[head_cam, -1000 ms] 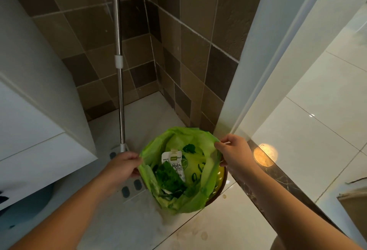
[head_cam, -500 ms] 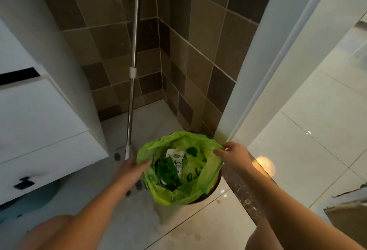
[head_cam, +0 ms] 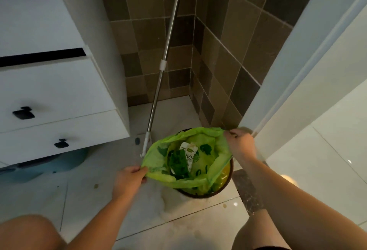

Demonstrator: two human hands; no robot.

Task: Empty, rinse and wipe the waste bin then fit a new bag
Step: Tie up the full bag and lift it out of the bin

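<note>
Since the earlier frames the green bin bag (head_cam: 213,174) has been drawn higher and wider out of the waste bin (head_cam: 226,185), and the view now takes in more of the white drawer cabinet (head_cam: 59,95) on the left. The left hand (head_cam: 129,182) pinches the bag's near-left edge between thumb and curled fingers (head_cam: 143,170); the right hand (head_cam: 241,144) grips the far-right edge, its fingers curled over the plastic. The bin is mostly hidden by the bag: only a dark rim and a yellowish inner wall show at the right and bottom. Inside the bag lie a white carton (head_cam: 188,155) with printed lettering and what looks like dark green wrapping, hard to make out. The bin stands on the pale tiled floor (head_cam: 198,222) in the corner, just beside the white door frame (head_cam: 288,71). A steel mop handle (head_cam: 158,89) leans against the brown tiled wall (head_cam: 228,41) behind it; its lower end disappears behind the bag. A bluish object under the cabinet is blurred. Both bare knees are cut off at the bottom edge.
</note>
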